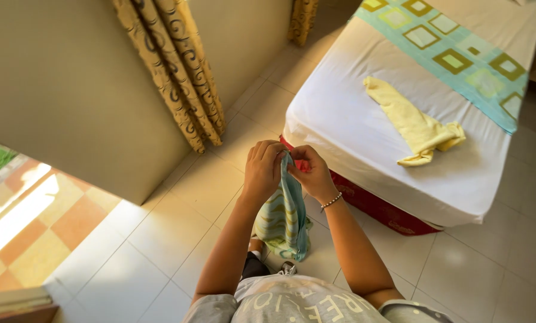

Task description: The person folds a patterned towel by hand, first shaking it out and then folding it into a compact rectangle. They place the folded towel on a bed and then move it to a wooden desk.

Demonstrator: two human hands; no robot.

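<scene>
Teal-striped cloth [284, 218] hung lengthwise, its long axis vertical, top edge pinched at chest height above the tiled floor [154, 239]. The left hand [263, 169] and right hand [311, 173] met there, fingers closed on the cloth, forearms angled inward. Open floor lay leftward; the bed [363, 137] edge stood just right, bearing a yellow garment [414, 122].

Bed and tiled floor

A single bed [363, 119] is covered with a white sheet, crossed near its far end by a teal band of olive squares. A crumpled pale yellow garment [414, 124] is laid on the sheet, toward the near end. The bed is stood on a white tiled floor [160, 239].
</scene>
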